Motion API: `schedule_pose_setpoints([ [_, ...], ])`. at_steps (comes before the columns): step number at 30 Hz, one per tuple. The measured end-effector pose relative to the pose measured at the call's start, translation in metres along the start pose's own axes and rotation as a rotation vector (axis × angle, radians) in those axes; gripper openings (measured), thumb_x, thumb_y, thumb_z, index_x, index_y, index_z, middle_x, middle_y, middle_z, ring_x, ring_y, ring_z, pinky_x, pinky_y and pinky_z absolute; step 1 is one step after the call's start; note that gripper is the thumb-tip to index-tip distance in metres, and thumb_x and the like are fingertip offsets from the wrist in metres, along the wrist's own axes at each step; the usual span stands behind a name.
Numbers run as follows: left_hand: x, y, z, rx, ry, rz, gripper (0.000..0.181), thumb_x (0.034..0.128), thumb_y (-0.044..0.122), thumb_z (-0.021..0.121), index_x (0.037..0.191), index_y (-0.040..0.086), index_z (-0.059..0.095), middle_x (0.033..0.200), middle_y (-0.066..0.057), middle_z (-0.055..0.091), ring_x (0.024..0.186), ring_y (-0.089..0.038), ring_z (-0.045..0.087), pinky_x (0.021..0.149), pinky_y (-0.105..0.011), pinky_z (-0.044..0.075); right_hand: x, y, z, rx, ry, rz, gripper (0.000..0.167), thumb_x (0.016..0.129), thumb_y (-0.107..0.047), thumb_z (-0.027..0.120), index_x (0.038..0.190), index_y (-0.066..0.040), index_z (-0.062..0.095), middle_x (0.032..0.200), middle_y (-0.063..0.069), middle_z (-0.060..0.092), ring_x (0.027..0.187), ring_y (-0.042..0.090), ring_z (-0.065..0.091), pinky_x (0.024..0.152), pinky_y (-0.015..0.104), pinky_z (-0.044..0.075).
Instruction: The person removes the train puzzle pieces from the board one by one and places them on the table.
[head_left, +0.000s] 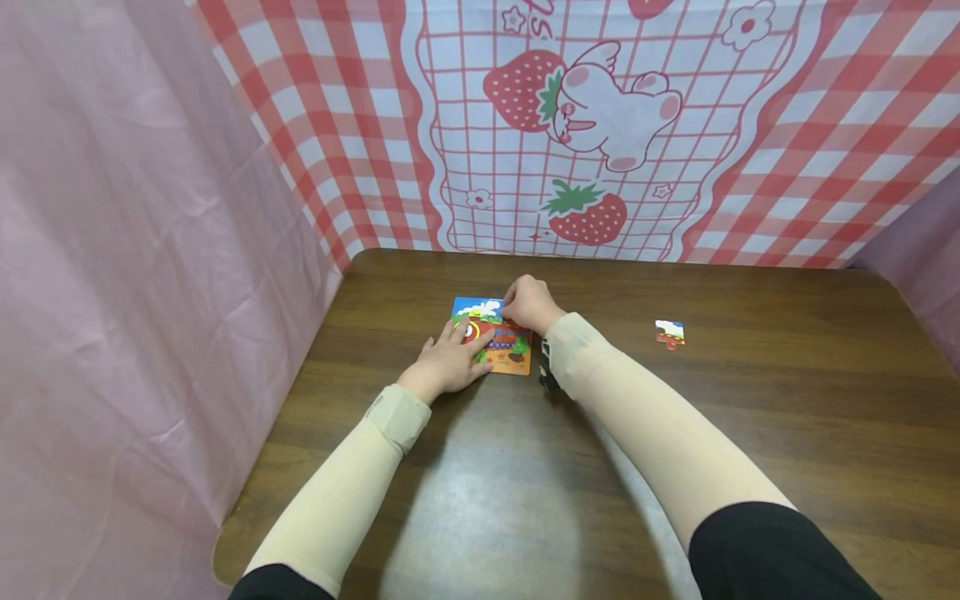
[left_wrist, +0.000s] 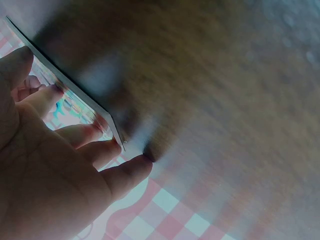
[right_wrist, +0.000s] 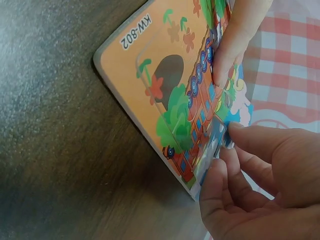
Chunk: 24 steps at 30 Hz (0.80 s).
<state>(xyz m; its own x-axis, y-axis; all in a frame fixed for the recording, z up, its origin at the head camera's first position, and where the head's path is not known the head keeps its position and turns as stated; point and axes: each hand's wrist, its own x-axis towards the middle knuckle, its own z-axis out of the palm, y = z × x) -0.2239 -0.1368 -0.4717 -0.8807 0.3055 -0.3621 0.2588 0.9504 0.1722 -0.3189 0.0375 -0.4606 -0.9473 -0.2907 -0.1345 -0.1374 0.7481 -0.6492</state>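
Note:
A small jigsaw puzzle board (head_left: 512, 361), printed with a red train, blue sky and orange ground, lies on the table. My left hand (head_left: 447, 364) rests on its left part with fingers spread and fairly straight. In the left wrist view, the left hand (left_wrist: 55, 165) lies across the board's edge (left_wrist: 82, 96). My right hand (head_left: 531, 304) is over the upper right part of the board. Seen from the right wrist, the right hand (right_wrist: 265, 175) pinches a bluish puzzle piece (right_wrist: 228, 140) between thumb and fingers, low against the board; the fingers hide most of the piece.
One loose puzzle piece (head_left: 670, 333) in white, blue and red lies on the wooden table (head_left: 765, 400), to the right of the board. A checked strawberry-print cloth (head_left: 585, 150) hangs behind the table. Pink fabric (head_left: 135, 292) hangs along the left side.

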Motion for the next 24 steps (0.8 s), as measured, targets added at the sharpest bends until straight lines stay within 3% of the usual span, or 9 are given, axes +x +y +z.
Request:
schedule_pose_setpoints([
  [11,0.001,0.001,0.001,-0.001,0.006,-0.005,0.065,0.105,0.059,0.041,0.163,0.039,0.019,0.169,-0.014,0.005,0.152,-0.039,0.002,0.115,-0.064,0.019,-0.001,0.005,0.001,0.003,0.026,-0.042,0.016,0.095,-0.015,0.074,0.094,0.0,0.076,0.093,0.011,0.072,0.088,0.025,0.064,0.078,0.037,0.054],
  [24,-0.001,0.002,0.0,0.0,0.013,-0.001,0.065,0.1054,0.058,0.041,0.163,0.038,0.02,0.169,-0.015,0.005,0.152,-0.04,0.003,0.114,-0.064,0.019,-0.001,0.011,-0.002,0.109,-0.003,-0.03,0.016,0.096,-0.017,0.073,0.094,-0.001,0.074,0.089,0.008,0.07,0.079,0.02,0.06,0.072,0.032,0.051],
])
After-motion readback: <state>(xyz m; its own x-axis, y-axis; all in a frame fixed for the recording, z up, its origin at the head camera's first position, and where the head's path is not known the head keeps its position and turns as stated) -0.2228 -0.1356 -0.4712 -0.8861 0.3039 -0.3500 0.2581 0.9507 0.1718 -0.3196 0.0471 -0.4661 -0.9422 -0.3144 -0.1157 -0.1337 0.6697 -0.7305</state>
